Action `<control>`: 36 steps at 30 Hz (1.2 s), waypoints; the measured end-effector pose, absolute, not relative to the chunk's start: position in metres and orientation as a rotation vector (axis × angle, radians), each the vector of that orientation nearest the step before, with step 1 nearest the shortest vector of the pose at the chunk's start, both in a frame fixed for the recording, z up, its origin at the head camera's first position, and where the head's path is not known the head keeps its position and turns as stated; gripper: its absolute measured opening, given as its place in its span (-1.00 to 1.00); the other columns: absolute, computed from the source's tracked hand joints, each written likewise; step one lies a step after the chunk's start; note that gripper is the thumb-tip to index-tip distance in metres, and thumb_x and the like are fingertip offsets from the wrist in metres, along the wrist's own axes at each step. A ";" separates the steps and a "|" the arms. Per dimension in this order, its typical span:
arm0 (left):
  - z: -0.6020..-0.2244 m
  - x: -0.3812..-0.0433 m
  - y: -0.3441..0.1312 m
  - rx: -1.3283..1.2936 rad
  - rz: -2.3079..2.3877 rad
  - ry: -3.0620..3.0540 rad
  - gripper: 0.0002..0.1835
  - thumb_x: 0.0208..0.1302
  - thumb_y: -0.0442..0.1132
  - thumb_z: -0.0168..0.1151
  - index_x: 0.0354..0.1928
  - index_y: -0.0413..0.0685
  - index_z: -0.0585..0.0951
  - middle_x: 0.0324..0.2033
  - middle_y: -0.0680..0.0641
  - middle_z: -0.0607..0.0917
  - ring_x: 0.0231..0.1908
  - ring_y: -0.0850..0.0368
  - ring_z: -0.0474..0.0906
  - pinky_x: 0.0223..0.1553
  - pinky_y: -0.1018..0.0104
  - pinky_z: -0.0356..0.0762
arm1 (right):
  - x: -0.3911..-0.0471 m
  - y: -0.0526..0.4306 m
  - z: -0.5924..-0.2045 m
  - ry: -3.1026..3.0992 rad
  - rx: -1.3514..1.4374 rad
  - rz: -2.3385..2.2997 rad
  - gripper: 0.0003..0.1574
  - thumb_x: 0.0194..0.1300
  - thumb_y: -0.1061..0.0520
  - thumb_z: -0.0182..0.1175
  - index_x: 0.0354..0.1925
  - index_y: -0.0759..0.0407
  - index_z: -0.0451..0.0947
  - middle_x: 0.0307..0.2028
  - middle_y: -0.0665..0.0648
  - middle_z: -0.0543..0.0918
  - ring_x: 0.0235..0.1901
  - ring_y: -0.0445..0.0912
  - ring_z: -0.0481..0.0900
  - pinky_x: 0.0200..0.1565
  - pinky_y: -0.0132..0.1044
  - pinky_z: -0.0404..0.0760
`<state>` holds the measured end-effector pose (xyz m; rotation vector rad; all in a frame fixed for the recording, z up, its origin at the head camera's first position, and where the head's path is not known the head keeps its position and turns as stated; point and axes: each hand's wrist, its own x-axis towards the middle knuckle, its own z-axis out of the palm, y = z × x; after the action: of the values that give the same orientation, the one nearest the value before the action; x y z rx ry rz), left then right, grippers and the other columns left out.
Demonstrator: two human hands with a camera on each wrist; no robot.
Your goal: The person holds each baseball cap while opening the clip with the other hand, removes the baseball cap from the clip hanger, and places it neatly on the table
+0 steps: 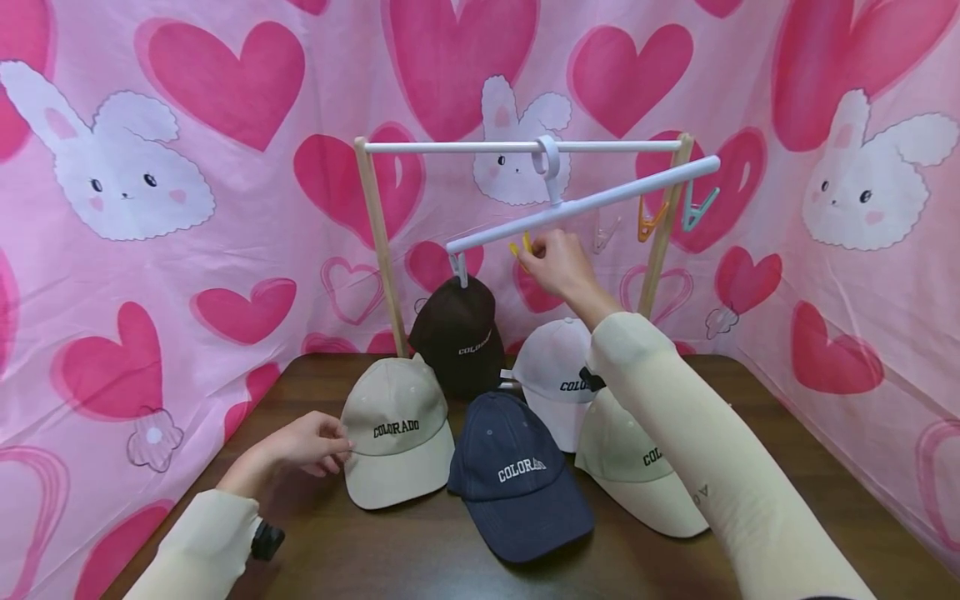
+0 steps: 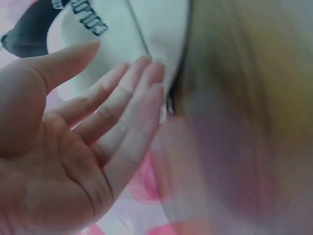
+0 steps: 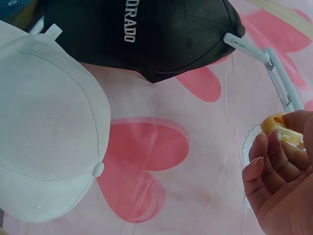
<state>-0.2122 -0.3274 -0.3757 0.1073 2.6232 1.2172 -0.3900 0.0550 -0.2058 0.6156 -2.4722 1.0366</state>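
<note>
My right hand is raised to the white clip hanger and pinches a yellow clip below its bar. The hanger tilts, its left end lower. From that end a grey clip grips the crown of a dark cap. My left hand is low on the left, fingers loosely extended, fingertips right at the side of a beige Colorado cap. In the left wrist view the palm and spread thumb of the left hand show, holding nothing.
A wooden rack with a white rod carries the hanger. Orange, teal and pale pink clips hang at the right. Navy, white and pale caps sit on the brown table.
</note>
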 end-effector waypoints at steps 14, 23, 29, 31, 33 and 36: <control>-0.346 -0.235 -0.304 0.187 1.259 2.995 -0.83 0.40 -0.25 0.32 -0.12 -0.23 0.66 -0.32 -0.15 0.74 -0.37 -0.01 0.70 -0.36 0.10 0.70 | -0.389 0.058 -0.212 -2.435 0.655 1.002 -0.66 0.48 -0.06 0.20 -0.18 0.18 0.72 -0.46 0.19 0.65 -0.51 0.02 0.55 -0.51 -0.24 0.54; -0.328 -0.254 -0.290 0.290 1.243 3.196 -0.68 0.41 -0.21 0.32 0.08 -0.26 0.59 -0.12 -0.23 0.74 -0.17 -0.08 0.71 -0.13 0.08 0.70 | -0.384 0.059 -0.212 -2.432 0.638 1.003 -0.66 0.48 -0.05 0.20 -0.13 0.19 0.72 -0.44 0.18 0.67 -0.51 0.03 0.58 -0.48 -0.24 0.62; -0.320 -0.273 -0.276 0.330 1.247 3.226 -0.53 0.43 -0.20 0.30 0.26 -0.24 0.48 0.10 -0.33 0.64 0.06 -0.26 0.63 0.12 -0.18 0.56 | -0.381 0.060 -0.212 -2.422 0.611 0.975 -0.64 0.49 -0.06 0.20 -0.12 0.19 0.73 -0.47 0.16 0.65 -0.52 0.02 0.57 -0.48 -0.24 0.62; -0.319 -0.279 -0.273 0.327 1.237 3.230 -0.50 0.43 -0.19 0.29 0.31 -0.26 0.46 0.15 -0.35 0.62 0.11 -0.29 0.60 0.15 -0.21 0.54 | -0.380 0.060 -0.212 -2.413 0.609 0.965 -0.64 0.49 -0.06 0.20 -0.12 0.19 0.73 -0.51 0.15 0.63 -0.54 0.01 0.56 -0.49 -0.25 0.60; -0.318 -0.285 -0.268 0.338 1.236 3.231 -0.48 0.43 -0.20 0.28 0.32 -0.30 0.44 0.17 -0.36 0.60 0.15 -0.32 0.56 0.17 -0.22 0.52 | -0.378 0.060 -0.213 -2.407 0.611 0.958 -0.64 0.49 -0.05 0.20 -0.14 0.20 0.74 -0.54 0.15 0.61 -0.56 0.02 0.55 -0.51 -0.25 0.58; -0.317 -0.293 -0.263 0.318 1.219 3.229 -0.46 0.45 -0.19 0.26 0.33 -0.33 0.42 0.23 -0.38 0.56 0.23 -0.34 0.50 0.21 -0.25 0.48 | -0.378 0.060 -0.214 -2.396 0.606 0.948 -0.66 0.49 -0.03 0.20 -0.17 0.20 0.74 -0.56 0.16 0.60 -0.59 0.02 0.54 -0.52 -0.24 0.56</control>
<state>-0.2932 -0.2628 -0.3166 0.3184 3.2292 1.2192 -0.3776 0.0599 -0.2139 0.6059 -2.3959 0.9481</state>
